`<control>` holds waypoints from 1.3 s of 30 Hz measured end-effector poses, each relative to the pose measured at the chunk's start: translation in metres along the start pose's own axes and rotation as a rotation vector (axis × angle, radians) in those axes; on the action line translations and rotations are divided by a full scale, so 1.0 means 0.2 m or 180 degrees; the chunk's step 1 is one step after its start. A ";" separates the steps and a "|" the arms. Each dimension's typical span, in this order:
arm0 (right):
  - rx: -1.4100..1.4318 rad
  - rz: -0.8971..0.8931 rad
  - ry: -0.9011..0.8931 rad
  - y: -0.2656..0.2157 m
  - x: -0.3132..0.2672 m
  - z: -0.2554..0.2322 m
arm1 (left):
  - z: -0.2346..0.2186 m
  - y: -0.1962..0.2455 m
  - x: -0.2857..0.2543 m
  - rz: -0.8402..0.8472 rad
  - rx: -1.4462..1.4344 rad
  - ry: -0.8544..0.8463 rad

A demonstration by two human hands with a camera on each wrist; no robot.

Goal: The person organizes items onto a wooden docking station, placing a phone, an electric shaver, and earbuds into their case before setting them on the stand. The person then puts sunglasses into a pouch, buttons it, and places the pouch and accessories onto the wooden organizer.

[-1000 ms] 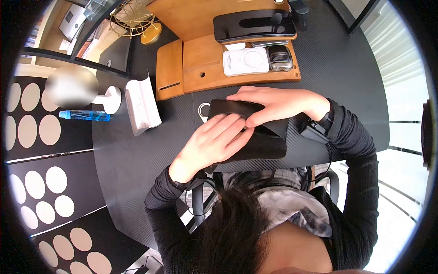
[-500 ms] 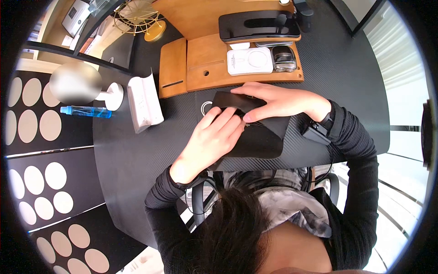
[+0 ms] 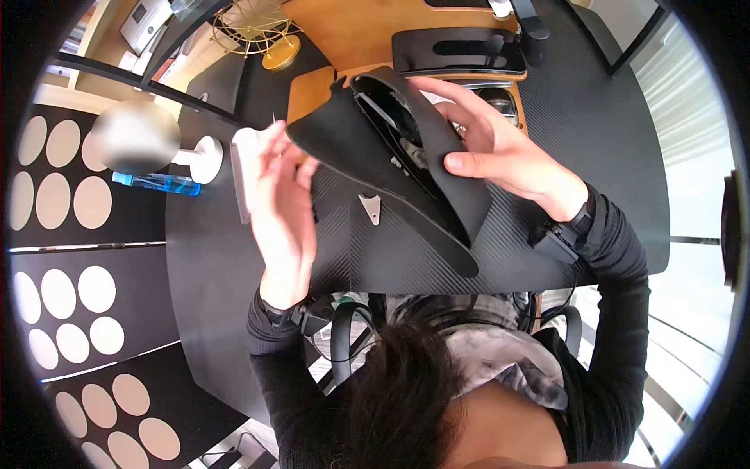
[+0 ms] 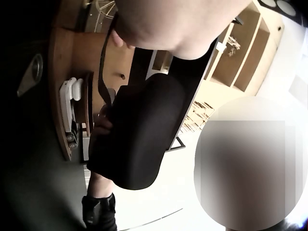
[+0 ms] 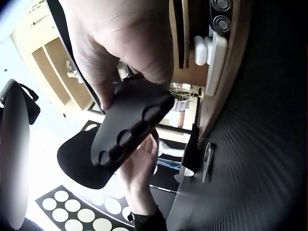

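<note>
Now, left to right, with the black desk [image 3: 594, 141] as the landmark:

Left hand: the left hand [image 3: 283, 205] was raised above the desk's left part, fingers fairly straight and spread; its fingertips lay at the left edge of the pouch [image 3: 391, 148]. Whether they pinched that edge cannot be told.

Clip: a small silver clip [image 3: 369, 207] lay flat on the desk under the pouch.

Pouch: the black pouch hung in the air over the desk's middle, tilted, its mouth gaping toward the wooden tray [image 3: 312, 86] at the desk's far side.

Right hand: the right hand [image 3: 500, 152] gripped the pouch's right flap, thumb on the outside, fingers curled into the opening.

Progress: judging by the gaping mouth, the pouch was lifted and opened; what was inside is hidden, and nothing had visibly been taken out or put in.

Change: half a second earlier the pouch lay flat on the desk with both hands pressing on it; now it was off the desk and both hands had risen with it, the left drawn out to its edge.
</note>
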State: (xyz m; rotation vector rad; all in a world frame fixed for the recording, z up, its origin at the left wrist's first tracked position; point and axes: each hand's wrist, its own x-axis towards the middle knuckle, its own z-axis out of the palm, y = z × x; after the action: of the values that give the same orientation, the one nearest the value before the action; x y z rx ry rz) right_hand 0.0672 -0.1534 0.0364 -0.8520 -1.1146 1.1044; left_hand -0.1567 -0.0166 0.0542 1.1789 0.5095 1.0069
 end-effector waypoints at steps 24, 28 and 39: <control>-0.1134 -0.0230 0.0355 -0.02 -0.07 0.11 | 0.02 0.17 -0.01 -0.1733 0.1106 -0.1780; -0.0816 -0.0169 0.0441 -0.06 -0.07 0.11 | 0.03 0.19 -0.02 -0.1658 0.0127 -0.1846; -0.2678 -0.1005 0.0216 -0.09 -0.12 0.18 | 0.09 -0.06 -0.17 -0.1339 -0.0041 -0.1858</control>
State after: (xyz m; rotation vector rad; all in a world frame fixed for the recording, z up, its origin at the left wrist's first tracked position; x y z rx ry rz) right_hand 0.0352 -0.1821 0.0567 -1.2831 -1.6172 0.3092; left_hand -0.1548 -0.0551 0.0446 1.2211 0.2628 0.2804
